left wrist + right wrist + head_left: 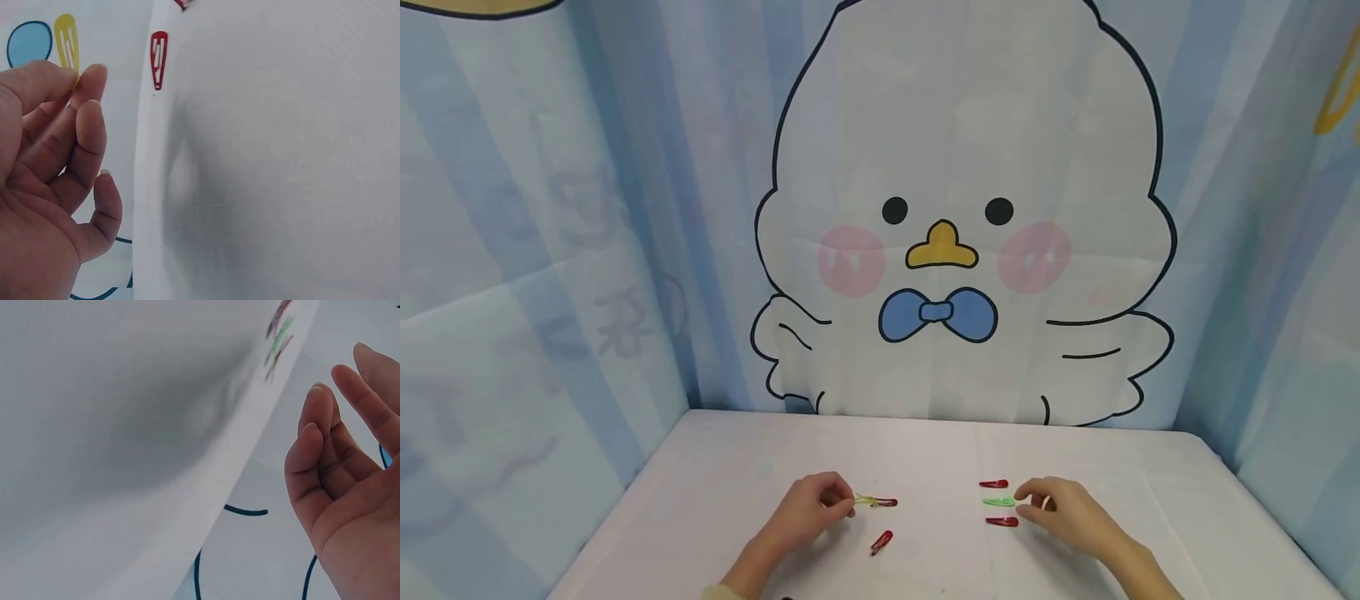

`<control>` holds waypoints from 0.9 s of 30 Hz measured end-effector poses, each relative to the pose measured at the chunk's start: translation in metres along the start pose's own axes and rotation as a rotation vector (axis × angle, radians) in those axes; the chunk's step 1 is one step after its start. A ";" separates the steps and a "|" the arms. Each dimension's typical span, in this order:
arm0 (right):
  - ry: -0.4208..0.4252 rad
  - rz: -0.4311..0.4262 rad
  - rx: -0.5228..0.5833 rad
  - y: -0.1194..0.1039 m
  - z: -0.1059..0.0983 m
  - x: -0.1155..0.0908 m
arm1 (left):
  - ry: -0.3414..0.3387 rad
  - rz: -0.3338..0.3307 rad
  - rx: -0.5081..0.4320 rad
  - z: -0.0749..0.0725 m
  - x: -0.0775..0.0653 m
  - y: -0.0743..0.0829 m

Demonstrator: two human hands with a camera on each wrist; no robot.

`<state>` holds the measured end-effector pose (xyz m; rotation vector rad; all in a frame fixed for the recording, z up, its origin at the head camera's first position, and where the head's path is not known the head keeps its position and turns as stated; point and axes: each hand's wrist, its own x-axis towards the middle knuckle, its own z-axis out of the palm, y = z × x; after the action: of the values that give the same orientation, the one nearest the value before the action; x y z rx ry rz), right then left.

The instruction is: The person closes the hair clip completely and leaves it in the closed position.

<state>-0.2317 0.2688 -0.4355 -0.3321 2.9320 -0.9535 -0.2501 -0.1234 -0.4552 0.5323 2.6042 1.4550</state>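
Observation:
My left hand [811, 510] pinches a yellow snap hair clip [65, 39] between thumb and index finger, held above the table. In the head view this clip overlaps a red hair clip [889, 502]. A second red clip [882, 542] lies slanted, nearer to me. On the right, a green hair clip [997, 502] lies between an upper red clip [994, 483] and a lower red clip [1002, 522], all roughly parallel. My right hand [1067, 512] is beside the green clip, its fingers loosely bent; the right wrist view shows nothing held in it.
The clips lie on a white-covered table [940, 558]. Behind it hangs a curtain [955, 125] printed with a cartoon bird, and striped blue fabric walls [490, 250] stand at both sides. A small dark object [787, 597] shows at the bottom edge.

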 end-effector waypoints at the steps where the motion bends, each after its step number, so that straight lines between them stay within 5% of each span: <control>1: 0.001 -0.010 0.005 -0.001 -0.001 -0.001 | 0.017 0.003 -0.013 -0.001 -0.001 0.001; 13: 0.024 -0.072 0.049 -0.010 -0.003 -0.006 | 0.122 -0.003 -0.148 -0.001 -0.004 0.002; 27: 0.100 -0.114 0.122 -0.038 -0.010 -0.007 | 0.147 0.000 -0.262 0.006 -0.001 0.011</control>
<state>-0.2191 0.2459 -0.4059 -0.4634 2.9523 -1.1919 -0.2444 -0.1140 -0.4488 0.4076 2.4581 1.8633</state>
